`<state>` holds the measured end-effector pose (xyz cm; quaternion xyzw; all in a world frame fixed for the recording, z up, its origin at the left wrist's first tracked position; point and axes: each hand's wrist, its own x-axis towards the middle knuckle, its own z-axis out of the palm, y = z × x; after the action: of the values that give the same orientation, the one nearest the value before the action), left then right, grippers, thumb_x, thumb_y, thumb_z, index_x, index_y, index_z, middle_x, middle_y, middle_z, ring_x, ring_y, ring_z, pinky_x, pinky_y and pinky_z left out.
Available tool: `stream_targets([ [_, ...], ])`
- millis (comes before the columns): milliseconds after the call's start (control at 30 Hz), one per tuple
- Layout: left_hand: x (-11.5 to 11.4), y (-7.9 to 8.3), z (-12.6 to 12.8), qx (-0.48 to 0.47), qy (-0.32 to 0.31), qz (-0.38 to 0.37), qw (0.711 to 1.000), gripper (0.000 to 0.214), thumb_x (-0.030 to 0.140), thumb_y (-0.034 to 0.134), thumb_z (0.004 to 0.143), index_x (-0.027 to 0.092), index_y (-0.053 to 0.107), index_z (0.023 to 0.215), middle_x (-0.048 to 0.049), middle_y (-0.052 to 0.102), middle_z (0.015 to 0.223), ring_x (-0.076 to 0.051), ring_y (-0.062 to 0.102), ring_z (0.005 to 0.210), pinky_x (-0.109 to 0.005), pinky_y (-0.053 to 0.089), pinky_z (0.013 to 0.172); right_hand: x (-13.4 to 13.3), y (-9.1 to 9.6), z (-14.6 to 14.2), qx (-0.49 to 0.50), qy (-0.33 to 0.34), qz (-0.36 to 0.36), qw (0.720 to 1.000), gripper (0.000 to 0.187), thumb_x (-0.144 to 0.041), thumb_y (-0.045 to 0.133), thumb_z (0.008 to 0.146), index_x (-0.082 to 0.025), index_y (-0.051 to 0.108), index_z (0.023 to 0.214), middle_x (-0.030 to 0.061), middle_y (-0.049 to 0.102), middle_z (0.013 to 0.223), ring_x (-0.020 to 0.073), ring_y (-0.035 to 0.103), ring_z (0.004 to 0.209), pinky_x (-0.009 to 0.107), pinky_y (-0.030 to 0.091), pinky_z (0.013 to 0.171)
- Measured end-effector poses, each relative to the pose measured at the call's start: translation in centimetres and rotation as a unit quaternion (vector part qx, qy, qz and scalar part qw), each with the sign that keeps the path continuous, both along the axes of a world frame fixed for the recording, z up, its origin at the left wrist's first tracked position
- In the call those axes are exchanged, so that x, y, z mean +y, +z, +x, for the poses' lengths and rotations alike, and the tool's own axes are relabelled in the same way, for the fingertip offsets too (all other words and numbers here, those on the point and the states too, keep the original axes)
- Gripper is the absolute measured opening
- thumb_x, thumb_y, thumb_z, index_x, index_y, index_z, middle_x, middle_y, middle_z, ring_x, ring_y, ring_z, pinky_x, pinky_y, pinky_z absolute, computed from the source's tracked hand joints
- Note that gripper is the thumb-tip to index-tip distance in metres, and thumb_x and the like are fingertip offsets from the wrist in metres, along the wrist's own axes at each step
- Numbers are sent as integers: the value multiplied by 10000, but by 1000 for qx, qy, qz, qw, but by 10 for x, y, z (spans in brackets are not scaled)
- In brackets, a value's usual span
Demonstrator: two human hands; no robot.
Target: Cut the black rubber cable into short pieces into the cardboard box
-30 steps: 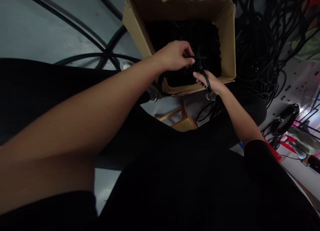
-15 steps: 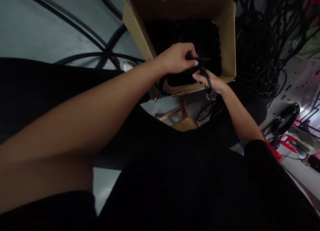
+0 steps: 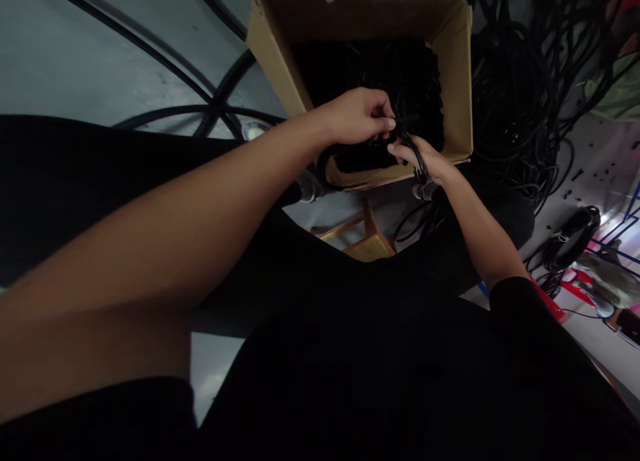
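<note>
My left hand (image 3: 357,116) is closed in a pinch on the end of a thin black cable (image 3: 416,160) over the near side of an open cardboard box (image 3: 456,61). My right hand (image 3: 424,162) is just below and to the right of it, with its fingers curled round a small loop of the same cable. The two hands nearly touch. The box holds a dark heap of black cables (image 3: 380,68), too dark to tell apart.
A large tangle of black cables (image 3: 515,94) lies on the floor right of the box. Thick black cables (image 3: 210,104) cross the grey floor at the left. A wooden stool (image 3: 367,244) shows under my dark clothing. Coloured items and a coiled cable (image 3: 570,238) lie at the far right.
My left hand has dropped slightly and come closer to my right hand, still pinching the cable end. My right hand has hardly moved.
</note>
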<state>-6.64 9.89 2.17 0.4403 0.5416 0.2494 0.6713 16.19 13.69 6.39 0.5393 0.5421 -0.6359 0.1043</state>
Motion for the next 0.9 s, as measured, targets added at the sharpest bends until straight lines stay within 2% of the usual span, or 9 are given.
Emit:
stream_targets([
  [133,1,13,-3,8,-4,-16,1000,571,882,934,812,394,683,967,22,745,713,-302,630,1021,-485,529,1000,-1,5,-4,-37,-4,5,999,516,-438,1029,1059,-289,569,877,-22,591,782,222,607,842,317,562,815],
  [200,1,15,-3,9,-3,-12,1000,594,911,910,806,397,644,938,22,752,722,-295,609,989,-482,509,978,-1,3,-3,-47,0,18,999,497,-430,980,1108,-286,570,867,-24,571,760,211,573,795,319,542,774],
  [300,2,16,-3,22,2,-9,1000,532,828,901,880,378,621,929,17,788,771,-289,604,1016,-481,486,1000,-1,-7,2,-65,6,45,997,474,-420,905,1179,-273,593,853,-24,546,759,198,546,761,331,520,745],
  [433,3,21,-4,38,10,-4,999,345,561,841,986,348,575,930,48,753,778,-251,601,974,-442,465,995,-2,-24,8,-99,6,86,991,510,-461,893,1192,-272,592,827,-46,468,729,183,517,729,347,486,710],
  [567,3,20,-6,68,-4,3,998,239,385,774,1031,339,552,956,65,713,796,-226,589,984,-399,451,1004,-1,-22,7,-97,8,84,992,524,-557,958,1146,-262,643,850,-59,435,684,176,524,691,343,479,651],
  [733,1,11,-10,130,3,14,991,202,406,795,1020,343,604,1024,36,808,1025,-261,596,1143,-405,439,1065,1,-5,-2,-86,-4,48,995,517,-647,1002,1103,-237,726,951,-55,455,656,198,622,681,335,508,640],
  [900,0,12,-11,140,6,1,990,266,442,829,1019,310,734,1229,21,858,1263,-272,599,1246,-417,455,1181,-4,-11,-1,-96,-11,33,995,576,-695,983,1120,-273,649,917,-58,490,634,177,556,632,314,496,602],
])
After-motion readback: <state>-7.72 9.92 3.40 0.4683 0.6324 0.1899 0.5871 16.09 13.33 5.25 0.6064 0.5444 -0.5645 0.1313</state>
